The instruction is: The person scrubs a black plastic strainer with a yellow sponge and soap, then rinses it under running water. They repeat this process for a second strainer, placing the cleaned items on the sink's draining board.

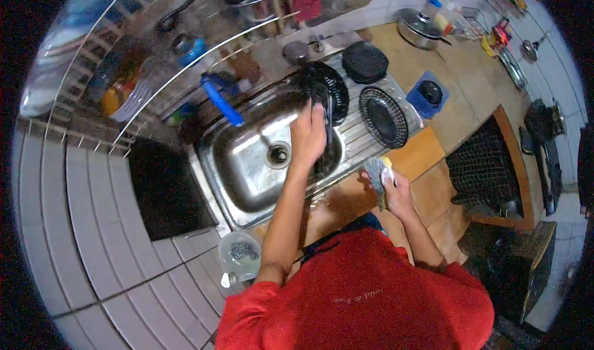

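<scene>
My left hand (310,129) is closed on the rim of a dark plate or dish (330,113), held on edge over the right side of the stainless steel sink (250,173). In my right hand (397,190) is a grey scouring pad with some yellow (377,171), in front of the counter's edge. A black basket-like piece (341,90) stands just behind the held dish. An oval black woven-look basket (384,117) lies on the ribbed drainboard, and a stack of black plates (365,62) sits behind it.
A blue faucet or handle (222,100) reaches over the sink's back left. To the right are a blue square container (428,94) and a lidded pot (420,29). A clear tub (240,256) stands at the near left. A wire dish rack (195,58) overhangs the back.
</scene>
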Demonstrator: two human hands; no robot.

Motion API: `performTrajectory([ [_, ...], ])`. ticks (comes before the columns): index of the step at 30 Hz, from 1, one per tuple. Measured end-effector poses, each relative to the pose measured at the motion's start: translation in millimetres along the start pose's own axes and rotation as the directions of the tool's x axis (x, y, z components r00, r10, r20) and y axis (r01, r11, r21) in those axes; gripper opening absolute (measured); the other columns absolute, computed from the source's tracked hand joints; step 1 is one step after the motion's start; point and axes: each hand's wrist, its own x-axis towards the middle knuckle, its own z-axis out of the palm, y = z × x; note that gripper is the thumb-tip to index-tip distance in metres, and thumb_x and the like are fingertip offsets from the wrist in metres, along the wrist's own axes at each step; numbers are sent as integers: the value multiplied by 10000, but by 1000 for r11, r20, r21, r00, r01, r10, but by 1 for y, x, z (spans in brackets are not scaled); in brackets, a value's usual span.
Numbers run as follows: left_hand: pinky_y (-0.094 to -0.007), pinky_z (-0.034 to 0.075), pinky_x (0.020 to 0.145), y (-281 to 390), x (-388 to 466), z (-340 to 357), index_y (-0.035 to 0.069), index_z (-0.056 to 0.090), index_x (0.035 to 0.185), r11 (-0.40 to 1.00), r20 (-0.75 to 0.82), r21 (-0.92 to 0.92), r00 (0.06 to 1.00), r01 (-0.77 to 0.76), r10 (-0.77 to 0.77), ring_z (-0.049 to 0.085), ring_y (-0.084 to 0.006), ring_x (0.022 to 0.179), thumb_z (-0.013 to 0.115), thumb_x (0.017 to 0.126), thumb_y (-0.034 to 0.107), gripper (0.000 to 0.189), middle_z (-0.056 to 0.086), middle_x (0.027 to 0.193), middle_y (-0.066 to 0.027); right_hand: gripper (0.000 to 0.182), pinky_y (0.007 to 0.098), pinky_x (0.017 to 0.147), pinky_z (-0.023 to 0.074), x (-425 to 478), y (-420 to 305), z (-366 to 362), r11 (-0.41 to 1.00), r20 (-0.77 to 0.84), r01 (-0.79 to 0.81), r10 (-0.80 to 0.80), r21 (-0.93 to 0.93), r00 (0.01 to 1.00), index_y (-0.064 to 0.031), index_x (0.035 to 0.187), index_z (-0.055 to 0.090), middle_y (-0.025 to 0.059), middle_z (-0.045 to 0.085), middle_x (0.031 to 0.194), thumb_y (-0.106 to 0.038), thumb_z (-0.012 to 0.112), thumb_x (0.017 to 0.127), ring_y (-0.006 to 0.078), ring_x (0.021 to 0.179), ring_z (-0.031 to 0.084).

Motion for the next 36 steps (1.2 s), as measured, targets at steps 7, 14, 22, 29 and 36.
performTrajectory([
  [7,-547,399,882,13,104,102,-50,631,942,763,167,637,986,-109,2,360,-419,1203,491,820,295,391,397,1294,-264,329,258,688,454,-15,23,-48,992,-224,-33,5,-123,975,29,1016,607,38,624,852,-235,424,944,106,755,554],
  [14,-618,285,949,-12,138,163,-47,412,1230,681,150,732,973,9,-174,289,-454,1249,549,790,457,683,326,1340,-282,541,248,463,485,8,-2,-84,889,-248,-186,309,418,918,9,1124,514,129,629,878,-472,444,886,171,635,620],
  [22,-477,484,631,7,34,190,-69,473,1015,812,344,577,927,-83,-149,609,-411,714,576,793,412,539,609,828,-247,501,304,623,523,59,-12,-116,693,-10,-269,370,669,929,18,1150,505,145,629,948,-415,436,909,259,801,651],
  [29,-456,460,672,-46,14,224,26,408,1031,847,-14,509,985,155,-173,591,-369,782,725,689,293,538,549,896,-151,503,310,602,554,77,-7,-128,760,-69,-249,358,600,931,41,1143,497,171,619,979,-402,436,910,278,754,658],
  [36,-466,452,752,-41,6,220,-11,375,1064,813,-65,406,901,417,-429,583,-393,830,705,690,233,556,549,977,-215,460,289,624,525,77,-7,-132,814,-176,-218,361,538,916,45,1110,531,148,634,946,-363,431,923,229,752,651],
])
